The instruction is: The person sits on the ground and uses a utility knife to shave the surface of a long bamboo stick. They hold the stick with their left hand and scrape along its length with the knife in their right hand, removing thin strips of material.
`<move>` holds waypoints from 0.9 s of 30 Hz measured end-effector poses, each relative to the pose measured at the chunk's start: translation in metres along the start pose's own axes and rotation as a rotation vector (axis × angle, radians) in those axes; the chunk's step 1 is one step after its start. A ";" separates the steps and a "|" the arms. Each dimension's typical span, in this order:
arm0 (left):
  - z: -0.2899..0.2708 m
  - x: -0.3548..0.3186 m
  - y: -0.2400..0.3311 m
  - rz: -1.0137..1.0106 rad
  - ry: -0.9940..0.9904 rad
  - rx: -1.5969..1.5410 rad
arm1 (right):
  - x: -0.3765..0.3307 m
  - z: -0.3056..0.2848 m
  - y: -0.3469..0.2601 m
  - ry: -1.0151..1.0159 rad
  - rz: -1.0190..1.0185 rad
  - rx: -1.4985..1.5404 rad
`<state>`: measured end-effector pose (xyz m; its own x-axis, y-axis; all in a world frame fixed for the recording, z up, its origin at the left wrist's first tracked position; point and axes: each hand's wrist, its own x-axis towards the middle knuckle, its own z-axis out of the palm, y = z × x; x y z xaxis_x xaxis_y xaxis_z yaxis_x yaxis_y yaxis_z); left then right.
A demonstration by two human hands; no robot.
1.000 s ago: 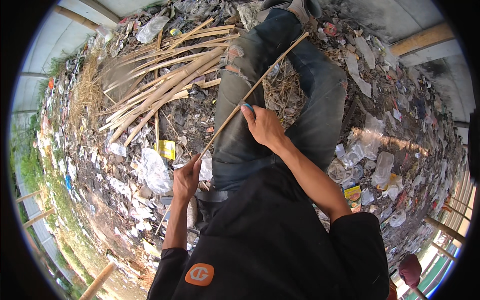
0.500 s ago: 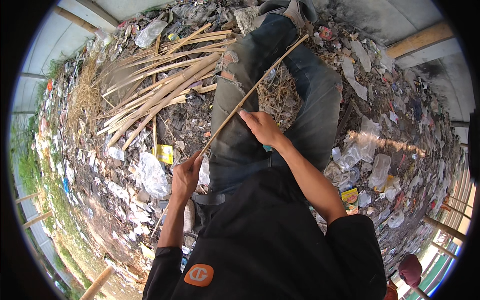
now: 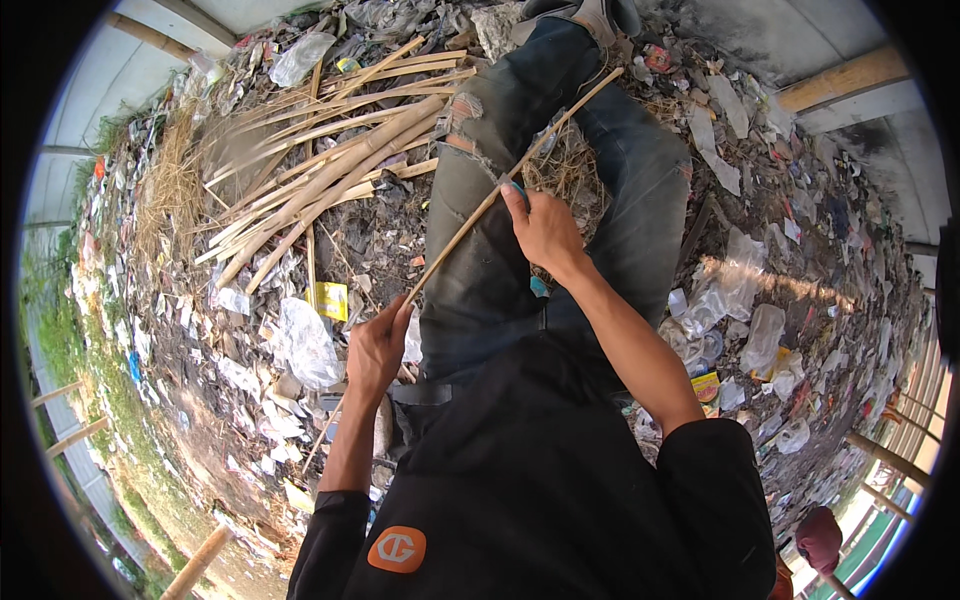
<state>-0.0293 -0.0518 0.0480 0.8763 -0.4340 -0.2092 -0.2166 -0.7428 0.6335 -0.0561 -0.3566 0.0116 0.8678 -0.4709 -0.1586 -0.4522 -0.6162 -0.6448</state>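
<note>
A long thin bamboo strip [image 3: 470, 222] runs diagonally from lower left to upper right across my lap. My left hand [image 3: 376, 347] grips its lower part beside my left thigh. My right hand [image 3: 540, 230] rests on the strip higher up, over my knees, holding a small blade with a teal handle against it. I sit with legs in torn grey-green trousers [image 3: 480, 260] stretched out ahead.
A pile of split bamboo strips [image 3: 320, 180] lies on the ground at the upper left. Plastic bags, wrappers and litter [image 3: 740, 330] cover the dirt all around. Dry straw [image 3: 170, 190] lies at the far left. Wooden posts edge the area.
My right hand has slid a little down the strip toward me. The left hand keeps its grip at the lower part.
</note>
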 end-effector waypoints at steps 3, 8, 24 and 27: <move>0.002 -0.003 -0.006 -0.095 -0.044 0.007 | -0.009 -0.001 -0.003 -0.091 -0.008 -0.027; 0.004 -0.002 0.004 -0.043 0.001 -0.029 | -0.003 0.002 0.002 -0.110 -0.006 0.018; 0.007 -0.001 0.006 -0.091 -0.012 -0.063 | -0.015 0.016 0.001 -0.130 -0.082 0.096; 0.006 -0.004 0.007 -0.091 0.008 -0.060 | 0.012 -0.005 0.007 -0.060 0.023 0.171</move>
<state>-0.0366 -0.0585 0.0486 0.8944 -0.3623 -0.2622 -0.1103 -0.7469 0.6557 -0.0496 -0.3699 0.0083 0.8707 -0.4420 -0.2158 -0.4351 -0.4872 -0.7572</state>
